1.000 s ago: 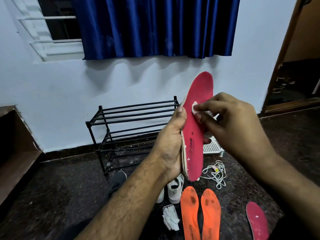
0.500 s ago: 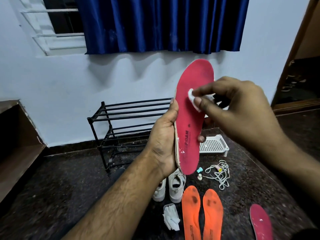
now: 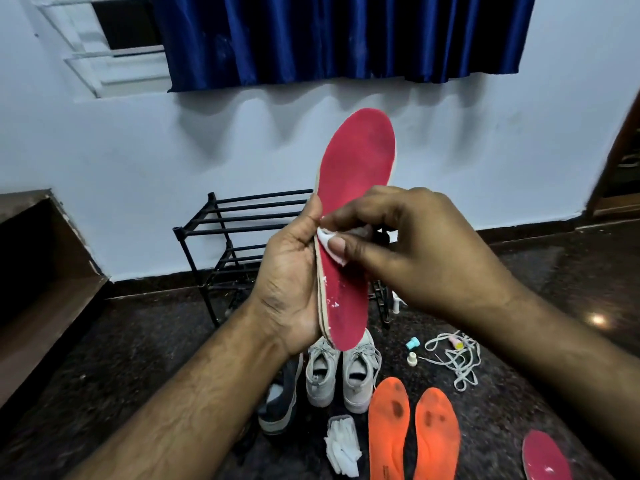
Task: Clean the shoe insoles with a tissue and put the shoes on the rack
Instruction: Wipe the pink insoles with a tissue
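wipe | my right hand (image 3: 426, 258) pinches the small white tissue wad (image 3: 327, 242), now lower, mid-length on the long red foam insole (image 3: 349, 216) | left hand (image 3: 294, 282) grips its edge | heel specks remain

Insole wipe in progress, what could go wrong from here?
1. The tissue is a small wad under the right hand fingertips; white flecks already sit low on the red insole, so it may shred and leave more lint.
2. The left hand grips only the lower edge; the tall upper part may flex under pressure.
3. If it slips, it likely drops onto the white shoes or orange insoles.
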Motion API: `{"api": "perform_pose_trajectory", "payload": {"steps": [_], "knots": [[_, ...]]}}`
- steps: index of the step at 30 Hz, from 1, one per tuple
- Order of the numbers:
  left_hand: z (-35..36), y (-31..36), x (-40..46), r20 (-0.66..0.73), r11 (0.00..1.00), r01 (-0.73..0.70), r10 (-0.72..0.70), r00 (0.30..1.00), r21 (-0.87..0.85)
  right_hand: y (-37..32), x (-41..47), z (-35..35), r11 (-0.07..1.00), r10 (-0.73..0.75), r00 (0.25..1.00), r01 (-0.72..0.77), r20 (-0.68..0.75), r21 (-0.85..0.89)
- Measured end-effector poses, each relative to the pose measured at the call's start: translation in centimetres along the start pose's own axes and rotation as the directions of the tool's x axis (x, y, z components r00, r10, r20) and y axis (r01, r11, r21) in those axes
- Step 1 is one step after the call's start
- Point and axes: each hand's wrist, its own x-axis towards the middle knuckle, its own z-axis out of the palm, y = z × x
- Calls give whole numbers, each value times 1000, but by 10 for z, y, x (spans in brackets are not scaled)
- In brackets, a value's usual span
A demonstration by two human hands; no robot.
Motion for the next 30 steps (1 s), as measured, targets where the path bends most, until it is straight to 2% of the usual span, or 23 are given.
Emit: {"api": "perform_pose_trajectory", "payload": {"steps": [5, 8, 10, 14, 16, 19, 21, 23, 26, 28, 30], "knots": [[-4, 1, 0, -56, 996, -34, 39, 998, 80, 6, 5, 8, 941, -74, 995, 47, -68, -334], [-9, 5, -2, -113, 988, -35, 53, 992, 152, 9, 9, 9, 905, -65, 991, 10, -114, -426], [-9, 8, -6, -135, 992, -22, 39, 990, 126, 6, 9, 13, 907, -98, 989, 44, -108, -420], [-11, 16, -15, -159, 998, -24, 33, 987, 58, -10, 2, 22, 974, -119, 990, 130, 70, -187], [-12, 18, -17, -168, 993, -77, 92, 981, 92, -8, 3, 21, 946, -121, 989, 140, 81, -293], [-15, 16, -18, -149, 962, -127, 166, 975, 242, 2, 9, 12, 880, -77, 996, 47, -45, -473], [-16, 18, -20, -131, 952, -115, 157, 979, 283, 6, 11, 5, 881, -36, 991, -30, -130, -472], [-15, 21, -24, -109, 962, -108, 139, 984, 252, 5, 9, 3, 918, -20, 983, -55, -184, -392], [-13, 26, -26, -60, 984, -94, 104, 993, 153, -13, 4, 12, 963, -53, 991, 18, -126, -268], [-13, 25, -27, -39, 990, -81, 86, 996, 114, -20, 3, 23, 941, -92, 995, 76, -32, -330], [-15, 24, -27, -16, 984, -78, 82, 997, 158, -18, 6, 25, 896, -84, 995, 48, -62, -442]]}}
